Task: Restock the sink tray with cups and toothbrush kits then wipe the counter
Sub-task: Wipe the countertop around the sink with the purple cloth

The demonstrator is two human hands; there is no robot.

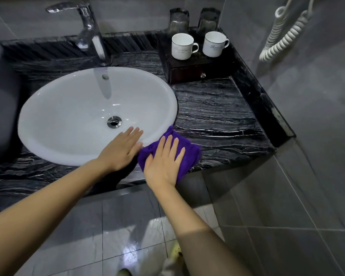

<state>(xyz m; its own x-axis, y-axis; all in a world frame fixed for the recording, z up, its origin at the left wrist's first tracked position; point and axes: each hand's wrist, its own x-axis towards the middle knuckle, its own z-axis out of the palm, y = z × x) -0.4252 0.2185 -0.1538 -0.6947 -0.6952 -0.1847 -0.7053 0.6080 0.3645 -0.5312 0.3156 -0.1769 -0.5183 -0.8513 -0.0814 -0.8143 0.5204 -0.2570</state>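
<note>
A purple cloth [191,154] lies on the black marble counter [217,116], just right of the white sink [78,116]. My right hand [164,162] presses flat on the cloth with fingers spread. My left hand [121,149] rests flat and open on the sink's front rim, its fingertips beside the cloth. At the back right stands a dark tray box [197,70] with a small drawer knob. Two white cups [182,46] [214,43] sit on it, with two upturned glasses [178,20] [208,19] behind them. No toothbrush kits are visible.
A chrome tap [88,26] rises behind the sink. A white coiled cord [283,34] hangs on the grey tiled wall at right. The counter's raised edge [267,108] runs along the right side. A grey bin or container [0,100] stands at far left. Tiled floor lies below.
</note>
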